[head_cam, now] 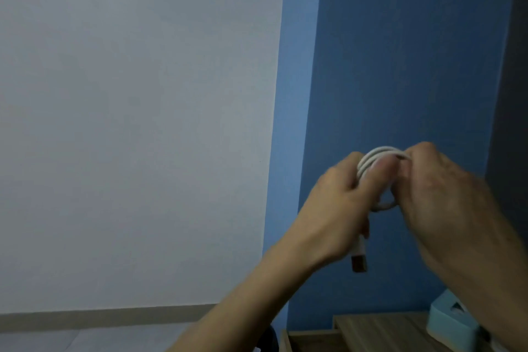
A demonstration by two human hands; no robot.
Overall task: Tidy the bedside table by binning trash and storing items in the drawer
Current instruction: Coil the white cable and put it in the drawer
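A white charging cable (pixel 377 156) is wound into a small coil, held up in front of the blue wall. My left hand (pixel 337 208) grips the coil from the left, thumb across the loops. The cable's USB plug (pixel 359 261) hangs below that hand. My right hand (pixel 440 197) pinches the coil from the right, fingers curled over its top. The wooden bedside table (pixel 380 328) lies low at the bottom right, well below both hands. A drawer edge (pixel 303 336) sticks out at its left, partly cut off by the frame.
A light blue tissue box (pixel 448 320) stands on the table's right side, half hidden behind my right forearm. A white wall fills the left, with a beige skirting strip (pixel 114 320) and floor below it.
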